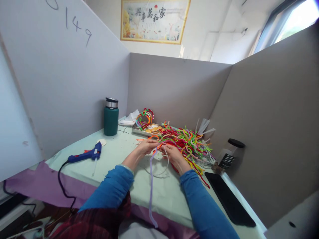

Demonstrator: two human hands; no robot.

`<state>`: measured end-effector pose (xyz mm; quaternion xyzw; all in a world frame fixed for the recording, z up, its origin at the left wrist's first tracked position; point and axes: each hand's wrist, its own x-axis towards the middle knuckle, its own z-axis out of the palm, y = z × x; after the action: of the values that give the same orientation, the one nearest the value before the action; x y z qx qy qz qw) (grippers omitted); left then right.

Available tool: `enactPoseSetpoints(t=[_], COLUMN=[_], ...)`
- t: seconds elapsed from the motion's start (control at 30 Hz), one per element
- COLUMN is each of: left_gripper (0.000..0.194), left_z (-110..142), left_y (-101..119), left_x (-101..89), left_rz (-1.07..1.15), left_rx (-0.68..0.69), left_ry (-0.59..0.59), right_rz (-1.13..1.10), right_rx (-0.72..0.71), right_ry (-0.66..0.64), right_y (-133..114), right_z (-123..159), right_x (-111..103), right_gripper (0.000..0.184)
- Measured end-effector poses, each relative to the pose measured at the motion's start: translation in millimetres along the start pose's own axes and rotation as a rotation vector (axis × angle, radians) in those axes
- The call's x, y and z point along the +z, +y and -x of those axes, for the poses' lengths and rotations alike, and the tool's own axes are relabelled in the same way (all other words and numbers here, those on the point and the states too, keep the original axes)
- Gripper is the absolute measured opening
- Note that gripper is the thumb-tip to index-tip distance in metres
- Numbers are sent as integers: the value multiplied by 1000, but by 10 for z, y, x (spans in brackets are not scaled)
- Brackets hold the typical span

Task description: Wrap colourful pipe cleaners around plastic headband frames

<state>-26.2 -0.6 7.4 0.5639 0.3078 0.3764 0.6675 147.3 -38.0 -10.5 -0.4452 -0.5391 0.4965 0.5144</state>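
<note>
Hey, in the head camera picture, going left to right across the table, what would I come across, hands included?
Glue gun, green bottle, left hand, right hand, clear jar with a black lid.

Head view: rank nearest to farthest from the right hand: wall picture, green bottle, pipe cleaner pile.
From the right hand:
1. pipe cleaner pile: just beyond it
2. green bottle: off to the left
3. wall picture: past the back partition
</note>
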Motion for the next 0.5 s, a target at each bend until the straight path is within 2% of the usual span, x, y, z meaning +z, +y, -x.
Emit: enactPoseSetpoints(t=[0.07,0.1,0.23,0.5], left_gripper=[47,46,42,37], left_z=[13,22,41,25], left_y=[9,16,27,-14], left_x=[10,17,41,43], left_rz=[-14,-16,-34,-53], left_rx=[0,2,4,-21], left_ry=[-10,-14,-26,-71], right_rz=[-3,-3,94,497], right_rx=[35,6,-224,-532], right_ry=[-115,-106,71,110], right_y=[20,23,24,125], right_z=[8,8,-24,-85], right_x=[24,45,113,4], right_gripper=[35,34,29,17])
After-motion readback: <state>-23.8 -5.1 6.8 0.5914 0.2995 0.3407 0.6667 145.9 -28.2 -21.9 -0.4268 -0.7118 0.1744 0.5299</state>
